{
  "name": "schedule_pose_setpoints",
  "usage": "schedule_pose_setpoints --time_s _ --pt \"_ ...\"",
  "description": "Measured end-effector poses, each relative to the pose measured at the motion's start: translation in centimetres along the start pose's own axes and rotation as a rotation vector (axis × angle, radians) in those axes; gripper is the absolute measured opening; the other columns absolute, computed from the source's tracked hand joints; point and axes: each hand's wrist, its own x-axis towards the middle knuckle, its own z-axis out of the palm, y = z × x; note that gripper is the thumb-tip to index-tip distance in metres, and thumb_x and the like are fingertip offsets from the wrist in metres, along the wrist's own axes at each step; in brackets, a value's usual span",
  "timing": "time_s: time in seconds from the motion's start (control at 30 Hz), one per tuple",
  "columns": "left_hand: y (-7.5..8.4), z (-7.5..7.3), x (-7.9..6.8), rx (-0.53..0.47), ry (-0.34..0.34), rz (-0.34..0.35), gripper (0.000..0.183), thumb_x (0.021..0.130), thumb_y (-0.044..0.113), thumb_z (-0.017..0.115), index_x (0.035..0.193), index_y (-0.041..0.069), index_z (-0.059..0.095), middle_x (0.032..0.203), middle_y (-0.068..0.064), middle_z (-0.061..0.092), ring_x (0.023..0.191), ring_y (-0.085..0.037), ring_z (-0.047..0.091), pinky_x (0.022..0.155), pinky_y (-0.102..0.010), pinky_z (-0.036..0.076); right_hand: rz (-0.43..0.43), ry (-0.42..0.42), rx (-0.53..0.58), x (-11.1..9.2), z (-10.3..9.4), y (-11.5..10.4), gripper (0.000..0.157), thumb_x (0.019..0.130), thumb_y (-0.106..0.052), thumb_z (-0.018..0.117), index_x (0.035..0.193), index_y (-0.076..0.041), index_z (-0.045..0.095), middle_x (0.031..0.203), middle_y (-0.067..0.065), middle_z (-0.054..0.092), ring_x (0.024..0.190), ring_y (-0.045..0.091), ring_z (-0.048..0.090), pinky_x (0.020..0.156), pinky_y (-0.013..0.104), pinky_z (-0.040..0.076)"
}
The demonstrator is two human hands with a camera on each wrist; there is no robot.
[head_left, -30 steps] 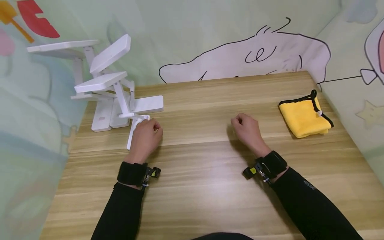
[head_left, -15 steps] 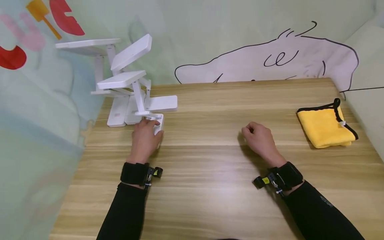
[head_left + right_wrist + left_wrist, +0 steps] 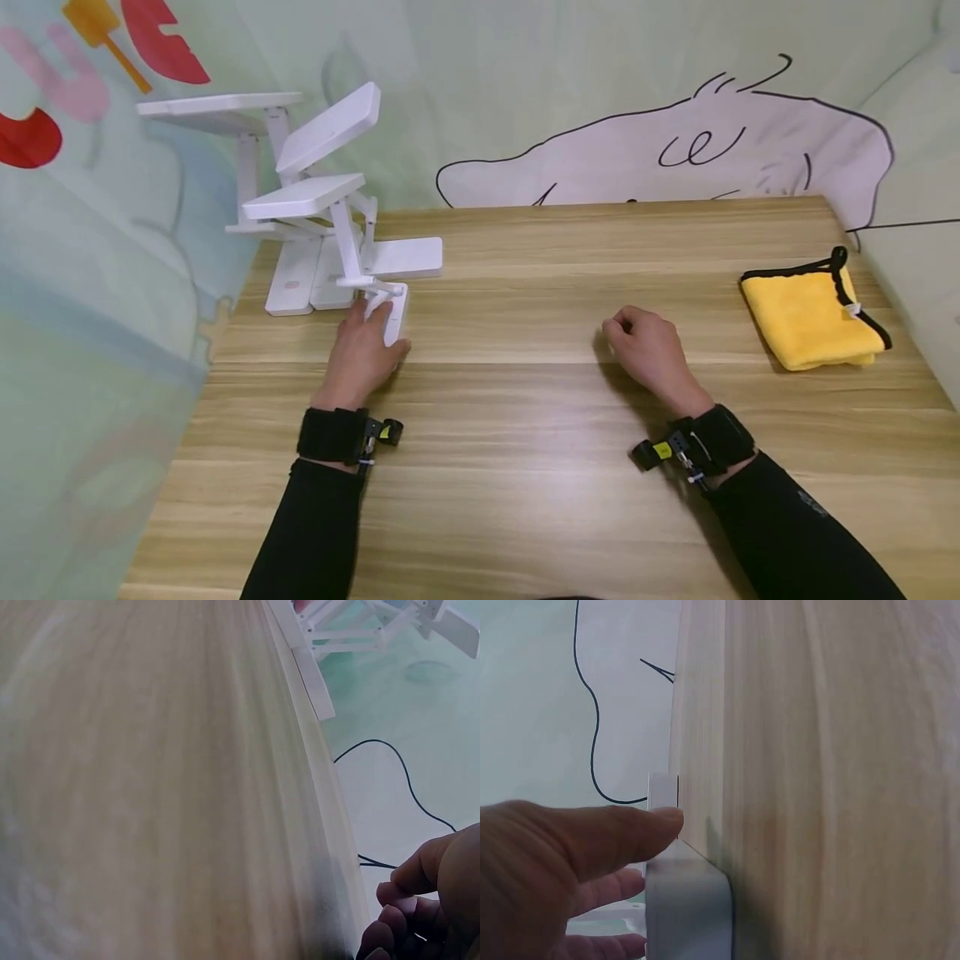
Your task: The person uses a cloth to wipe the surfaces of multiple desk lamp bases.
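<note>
White folding phone or tablet stands [image 3: 303,196] cluster at the back left of the table, with tilted holder plates on hinged arms. My left hand [image 3: 363,350] lies at the base [image 3: 397,317] of the nearest one, fingers reaching over its left side and thumb spread to the right edge. In the left wrist view, the thumb [image 3: 630,832] extends above the white base [image 3: 690,911], with fingertips on its left; whether they press it I cannot tell. My right hand [image 3: 651,350] rests near the middle of the table, fingers loosely curled, holding nothing.
A folded yellow cloth [image 3: 813,321] with black edging lies at the right of the wooden table [image 3: 517,442]. Behind and to the left stands a wall covering with cartoon drawings [image 3: 525,100]. Other stand bases [image 3: 405,257] sit beyond the left hand.
My left hand has uncurled from a loose fist and spread its fingers at the nearest stand's base. The head view has shifted, then settled. The right hand stays loosely curled on the table.
</note>
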Motion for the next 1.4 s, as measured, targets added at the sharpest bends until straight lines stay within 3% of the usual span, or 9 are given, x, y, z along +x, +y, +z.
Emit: schedule_pose_setpoints --time_s 0.37,0.83,1.27,1.4 --pt "0.8 0.7 -0.2 0.002 -0.023 0.022 0.062 0.09 0.025 0.064 0.144 0.004 0.042 0.151 -0.029 0.027 0.132 -0.048 0.03 0.104 -0.059 0.036 -0.012 -0.011 -0.021 0.0 -0.2 -0.2 0.025 0.094 -0.023 0.05 0.079 -0.009 0.064 0.072 0.009 0.062 0.064 0.026 0.052 0.059 0.034 0.039" --pt "4.4 2.2 0.0 0.02 -0.085 0.103 0.058 0.09 0.027 0.064 0.142 0.007 0.046 0.151 -0.027 0.03 0.132 -0.047 0.031 0.104 -0.056 0.037 -0.023 -0.032 -0.027 0.1 -0.2 0.1 0.025 0.093 -0.022 0.05 0.082 -0.008 0.066 0.074 0.009 0.063 0.065 0.026 0.052 0.06 0.034 0.039" --pt "8.8 4.4 0.7 0.051 -0.139 0.303 0.059 0.09 0.032 0.066 0.141 0.008 0.047 0.149 -0.024 0.036 0.135 -0.035 0.033 0.111 -0.05 0.029 -0.013 -0.035 -0.025 -0.1 -0.5 0.0 0.024 0.093 -0.023 0.05 0.082 -0.008 0.065 0.073 0.009 0.061 0.064 0.026 0.051 0.058 0.034 0.038" --pt "10.0 5.2 0.8 0.032 -0.176 0.331 0.064 0.089 0.039 0.067 0.142 0.011 0.046 0.151 -0.023 0.033 0.134 -0.036 0.034 0.11 -0.047 0.033 -0.012 -0.036 -0.021 -0.1 -0.5 -0.1 0.024 0.093 -0.022 0.05 0.081 -0.008 0.065 0.072 0.009 0.061 0.063 0.026 0.05 0.058 0.034 0.038"
